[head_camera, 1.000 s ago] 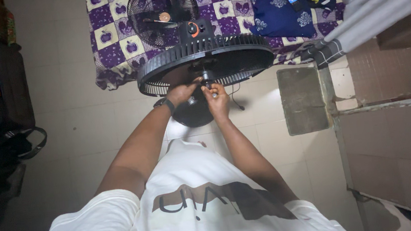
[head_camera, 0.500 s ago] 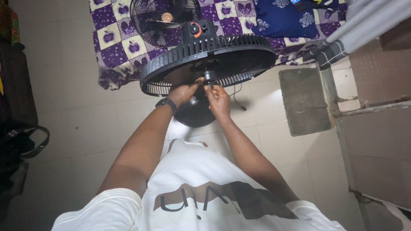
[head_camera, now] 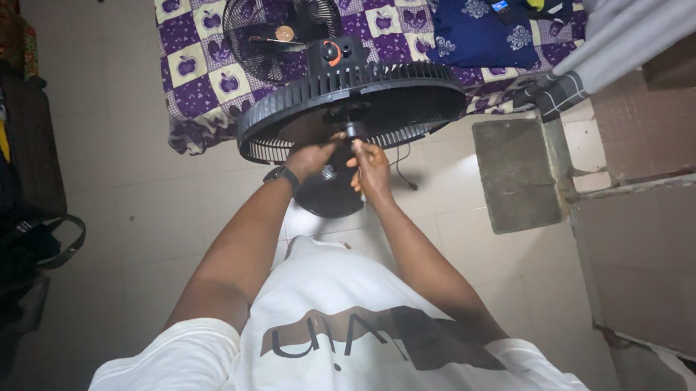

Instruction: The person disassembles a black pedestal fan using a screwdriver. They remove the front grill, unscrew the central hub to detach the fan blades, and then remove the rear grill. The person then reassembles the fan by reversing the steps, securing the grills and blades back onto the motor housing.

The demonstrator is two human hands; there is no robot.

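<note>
While I look down from the head camera, my left hand (head_camera: 311, 158) and my right hand (head_camera: 372, 168) are close together at the centre hub (head_camera: 352, 130) of a black rear fan guard (head_camera: 348, 103), which lies flat on top of a standing fan. Both hands have fingers curled on the hub area; what exactly they pinch I cannot tell. A dark wristwatch (head_camera: 282, 175) sits on my left wrist. Below the hands I see the round fan base (head_camera: 327, 193). At 12 o'clock, the front fan grille (head_camera: 281, 25) rests on a purple apple-pattern cloth (head_camera: 203, 74). At 3 o'clock lies a grey mat (head_camera: 517, 174).
</note>
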